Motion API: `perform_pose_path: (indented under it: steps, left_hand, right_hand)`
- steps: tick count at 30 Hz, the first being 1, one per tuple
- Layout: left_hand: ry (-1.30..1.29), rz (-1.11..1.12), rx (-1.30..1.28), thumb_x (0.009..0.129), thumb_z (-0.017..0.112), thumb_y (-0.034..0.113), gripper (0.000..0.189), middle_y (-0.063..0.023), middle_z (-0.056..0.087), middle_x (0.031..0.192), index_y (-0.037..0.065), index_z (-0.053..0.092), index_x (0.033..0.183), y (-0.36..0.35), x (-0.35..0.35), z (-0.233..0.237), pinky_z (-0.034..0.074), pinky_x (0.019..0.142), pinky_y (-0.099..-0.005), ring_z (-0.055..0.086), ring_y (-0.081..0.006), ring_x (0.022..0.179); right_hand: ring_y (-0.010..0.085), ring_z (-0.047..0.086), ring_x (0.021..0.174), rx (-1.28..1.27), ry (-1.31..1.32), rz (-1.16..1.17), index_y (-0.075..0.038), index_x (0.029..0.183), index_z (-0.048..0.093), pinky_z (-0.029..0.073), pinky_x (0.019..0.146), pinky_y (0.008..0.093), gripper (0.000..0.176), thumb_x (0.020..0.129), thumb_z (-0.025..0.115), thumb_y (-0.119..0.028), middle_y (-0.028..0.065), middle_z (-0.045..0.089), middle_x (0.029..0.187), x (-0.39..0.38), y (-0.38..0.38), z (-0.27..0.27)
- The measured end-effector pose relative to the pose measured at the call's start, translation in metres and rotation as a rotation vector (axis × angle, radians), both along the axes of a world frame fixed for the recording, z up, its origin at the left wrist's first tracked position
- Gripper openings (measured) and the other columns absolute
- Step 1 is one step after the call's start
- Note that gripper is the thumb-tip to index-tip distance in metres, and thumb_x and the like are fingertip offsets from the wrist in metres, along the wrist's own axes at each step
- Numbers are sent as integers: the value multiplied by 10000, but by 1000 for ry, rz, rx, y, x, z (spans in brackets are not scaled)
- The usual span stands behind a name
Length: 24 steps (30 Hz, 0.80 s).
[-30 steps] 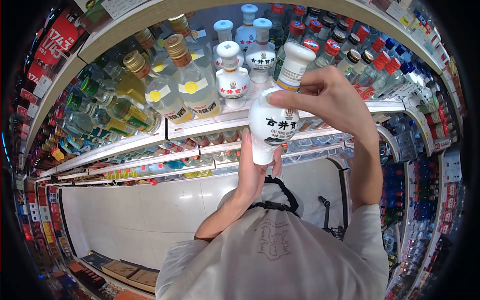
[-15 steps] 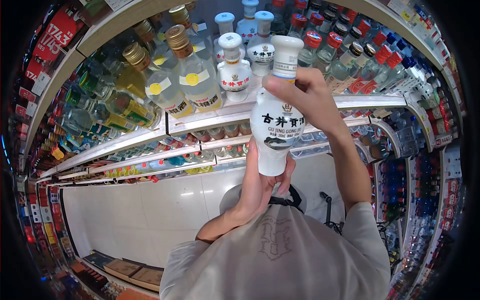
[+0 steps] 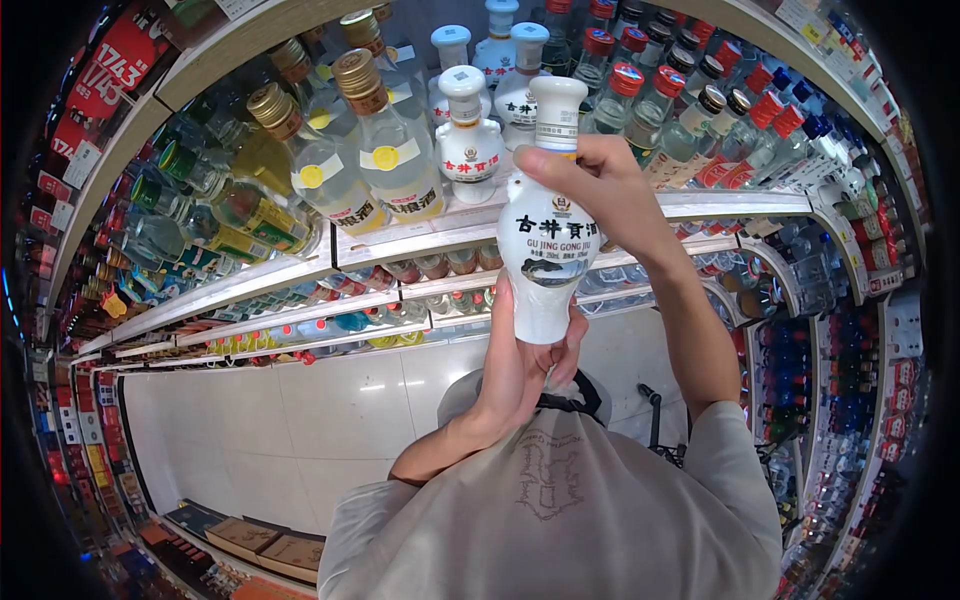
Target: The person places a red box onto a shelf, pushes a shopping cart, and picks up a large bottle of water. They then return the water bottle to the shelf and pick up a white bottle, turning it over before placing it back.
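Observation:
A white liquor bottle (image 3: 545,240) with black characters and "GU JING GONG JIU" on its front is held upright, leaning slightly, before the shelf. My right hand (image 3: 600,185) wraps round its neck, thumb across the front below the white cap. Beneath it, my left hand (image 3: 525,365) cups the base, fingers closed about the bottom. Just behind the held bottle, a similar white bottle with red characters (image 3: 470,150) stands on the shelf (image 3: 450,225), with more white bottles farther back.
Clear bottles with gold caps (image 3: 385,140) stand left on the shelf. Red-capped bottles (image 3: 660,100) fill its right side. Lower shelves hold more bottles. Brown boxes (image 3: 245,535) lie at the lower left, beside the tiled floor (image 3: 290,410). More stocked shelving (image 3: 790,380) rises at the right.
The held bottle has shifted slightly left and turned a little, its label now facing more to the left. Both hands keep their grip on it.

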<state>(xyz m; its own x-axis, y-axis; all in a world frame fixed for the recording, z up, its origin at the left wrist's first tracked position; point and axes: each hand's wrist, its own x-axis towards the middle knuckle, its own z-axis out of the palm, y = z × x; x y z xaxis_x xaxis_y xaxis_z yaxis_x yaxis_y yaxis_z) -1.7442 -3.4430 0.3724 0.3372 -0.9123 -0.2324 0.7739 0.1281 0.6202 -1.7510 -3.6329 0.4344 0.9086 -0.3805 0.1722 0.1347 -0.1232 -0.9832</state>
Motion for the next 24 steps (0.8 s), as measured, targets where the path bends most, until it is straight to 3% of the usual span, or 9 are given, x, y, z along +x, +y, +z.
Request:
perform_pose_path:
  steps: [24]
  left_hand:
    - [45,-1,33,1049,141,730,741,-23,489,823,97,515,1147,0,0,4,339,455,-279,365,-123,484]
  right_hand:
    - [19,589,643,-37,94,-27,13,874,780,422,544,216,497,921,775,-482,-4,686,713,10,-6,-6]
